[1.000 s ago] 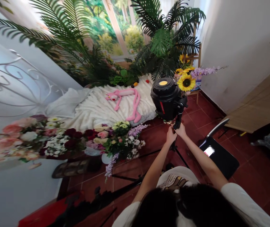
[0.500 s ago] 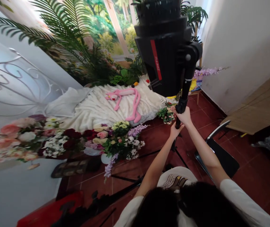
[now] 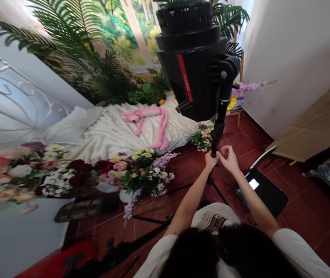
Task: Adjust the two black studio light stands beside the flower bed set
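Note:
A black studio light [image 3: 189, 65] with a red stripe stands high in front of me on a black light stand [image 3: 218, 119]. My left hand [image 3: 210, 162] is wrapped round the stand's pole below its collar. Just right of the pole is my right hand [image 3: 231, 160], its fingers loosely curled and thumb apart from them. The thumb reaches close to my left hand; whether it touches the pole I cannot tell. No object shows in the right hand.
A pink plush toy [image 3: 150, 119] lies on a white furry blanket [image 3: 104, 131]. Artificial flowers [image 3: 141, 170] line its front. To the right stands a black folding chair [image 3: 271, 197] with a lit phone [image 3: 254, 184] on it. Another stand [image 3: 141, 241] crosses the lower left.
My right hand has come off the pole's collar and moved down and right. My left hand stays round the pole. The view has shifted slightly, and the lit phone now shows on the chair.

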A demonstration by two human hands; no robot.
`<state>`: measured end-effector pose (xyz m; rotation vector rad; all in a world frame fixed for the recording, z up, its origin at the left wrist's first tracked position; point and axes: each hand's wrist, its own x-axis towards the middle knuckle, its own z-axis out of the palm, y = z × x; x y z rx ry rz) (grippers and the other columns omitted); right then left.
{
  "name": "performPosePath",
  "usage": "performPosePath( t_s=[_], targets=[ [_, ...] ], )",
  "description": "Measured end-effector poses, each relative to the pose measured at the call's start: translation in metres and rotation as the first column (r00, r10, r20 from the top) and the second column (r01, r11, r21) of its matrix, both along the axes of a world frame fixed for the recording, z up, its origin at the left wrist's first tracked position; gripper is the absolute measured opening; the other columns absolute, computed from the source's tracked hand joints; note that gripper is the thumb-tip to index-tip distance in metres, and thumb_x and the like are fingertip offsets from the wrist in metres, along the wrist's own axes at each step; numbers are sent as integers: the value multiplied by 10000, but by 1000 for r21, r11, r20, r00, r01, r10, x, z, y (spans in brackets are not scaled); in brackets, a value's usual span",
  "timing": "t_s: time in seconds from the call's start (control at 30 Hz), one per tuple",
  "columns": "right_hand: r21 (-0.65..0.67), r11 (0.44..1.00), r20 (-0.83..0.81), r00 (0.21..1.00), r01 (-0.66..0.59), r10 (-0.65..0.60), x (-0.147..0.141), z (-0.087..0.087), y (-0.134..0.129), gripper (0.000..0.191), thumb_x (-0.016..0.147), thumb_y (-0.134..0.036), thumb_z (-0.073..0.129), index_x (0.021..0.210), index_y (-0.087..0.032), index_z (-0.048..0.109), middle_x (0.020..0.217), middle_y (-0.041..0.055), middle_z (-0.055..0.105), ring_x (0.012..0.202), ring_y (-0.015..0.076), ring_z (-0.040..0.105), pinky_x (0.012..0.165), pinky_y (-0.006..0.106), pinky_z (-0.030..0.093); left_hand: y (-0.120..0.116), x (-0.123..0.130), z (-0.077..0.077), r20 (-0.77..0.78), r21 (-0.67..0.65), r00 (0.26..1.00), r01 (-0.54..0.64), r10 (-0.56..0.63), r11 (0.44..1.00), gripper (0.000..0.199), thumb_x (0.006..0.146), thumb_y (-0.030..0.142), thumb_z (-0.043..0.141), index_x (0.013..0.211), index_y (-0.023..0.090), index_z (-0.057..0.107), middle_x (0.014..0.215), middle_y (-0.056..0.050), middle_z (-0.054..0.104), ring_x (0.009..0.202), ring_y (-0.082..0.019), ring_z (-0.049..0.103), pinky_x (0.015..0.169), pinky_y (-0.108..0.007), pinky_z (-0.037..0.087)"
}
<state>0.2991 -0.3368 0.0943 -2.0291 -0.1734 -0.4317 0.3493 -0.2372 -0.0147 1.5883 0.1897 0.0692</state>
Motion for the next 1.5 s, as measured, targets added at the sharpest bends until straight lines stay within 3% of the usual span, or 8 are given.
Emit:
performPosePath(
  t_s=[0.23, 0.4, 0.47, 0.5, 0.6, 0.87, 1.07, 1.5],
  targets=[
    [-473, 880, 50, 998, 54, -35, -38, -91, -3, 299, 943, -370, 394, 736, -214, 544, 623, -6, 626, 547, 147, 604, 522, 223, 436, -2, -3, 6, 55, 81, 998, 8, -13, 997, 245, 676, 327, 625, 522, 141, 582, 523, -40, 612, 510, -120, 583, 549, -229, 456],
    [-687, 20, 703, 657, 727, 274, -26, -100, 13, 471, 935, -180, 262, 503, -231, 445, 345, -84, 392, 279, 79, 343, 267, 178, 291, -2, -1, 0, 43, 68, 999, 7, -10, 998, 247, 671, 324, 627, 509, 145, 573, 534, -45, 618, 510, -129, 589, 533, -235, 451],
    [-277, -528, 545, 583, 803, 602, -24, -100, 16, 429, 883, -90, 294, 487, -233, 374, 352, -89, 353, 286, 72, 284, 280, 162, 258, -2, 0, -3, 45, 74, 999, 8, -11, 997, 249, 669, 322, 629, 503, 146, 572, 524, -41, 611, 507, -129, 586, 530, -234, 446],
    [134, -647, 335, 580, 751, 742, -24, -100, 17, 403, 852, -56, 325, 489, -230, 329, 358, -87, 339, 295, 70, 277, 307, 157, 257, -2, 1, -4, 42, 74, 999, 9, -12, 997, 252, 669, 323, 631, 501, 146, 570, 518, -39, 607, 503, -127, 581, 527, -234, 443],
    [807, -309, -136, 667, 504, 732, -26, -100, 21, 346, 808, -52, 372, 525, -217, 260, 382, -81, 331, 322, 69, 298, 371, 167, 277, -2, 1, -2, 38, 69, 999, 12, -14, 998, 268, 671, 342, 641, 504, 144, 571, 512, -34, 599, 500, -123, 570, 532, -233, 441],
    [695, -204, -379, 593, 689, 710, -38, -110, 31, 249, 826, -103, 360, 601, -205, 326, 442, -79, 345, 353, 62, 345, 376, 145, 313, 17, -22, 0, 155, 42, 981, 115, -120, 992, 342, 688, 428, 684, 888, 158, 622, 870, -54, 684, 809, -151, 636, 789, -285, 494],
    [745, -2, -436, 489, 668, 756, -49, -122, 44, 226, 777, -94, 409, 598, -204, 325, 458, -72, 352, 372, 60, 356, 381, 139, 331, 85, -94, -50, 14, -77, 999, 43, -42, 996, 429, 699, 487, 656, 962, 155, 588, 983, -95, 661, 915, -181, 638, 785, -339, 535],
    [848, 469, -497, 62, 245, 866, -54, -117, 176, 183, 749, -157, 460, 608, -213, 358, 493, -69, 352, 400, 75, 351, 396, 174, 336, 239, -277, -88, -235, 14, 694, -698, 681, 716, 451, 635, 565, 654, 799, 146, 628, 694, -46, 681, 579, -134, 610, 601, -278, 514]
  ],
)
